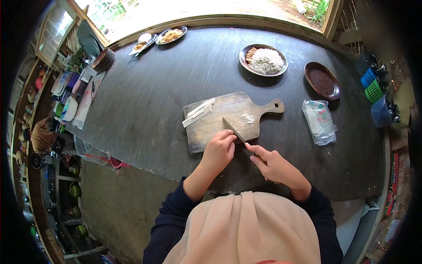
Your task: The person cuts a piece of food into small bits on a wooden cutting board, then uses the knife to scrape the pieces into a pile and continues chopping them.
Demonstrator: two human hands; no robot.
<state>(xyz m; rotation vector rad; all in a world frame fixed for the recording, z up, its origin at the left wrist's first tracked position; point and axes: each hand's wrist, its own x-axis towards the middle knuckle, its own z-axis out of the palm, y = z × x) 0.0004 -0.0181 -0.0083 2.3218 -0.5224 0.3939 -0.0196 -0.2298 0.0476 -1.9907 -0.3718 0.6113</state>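
My right hand point(278, 166) is closed round the handle of a knife point(233, 127), whose blade slants up and left over a wooden cutting board point(235, 102). At the board's near edge, my left hand point(219, 148) is closed with fingertips bent together beside the blade. Whatever those fingers pinch is hidden. Several long pale strips point(198, 112) lie together on the board's left side. Small chopped pale bits point(247, 119) are scattered to the right of the blade, near the board's handle.
Beyond the board stands a plate point(285, 70) of white shreds and brownish food. To the right are a brown oval dish point(323, 81) and a plastic packet point(319, 122). Two food plates point(171, 35) sit at the far left, near stacked dishes point(103, 59). Colored baskets point(373, 91) line the right edge.
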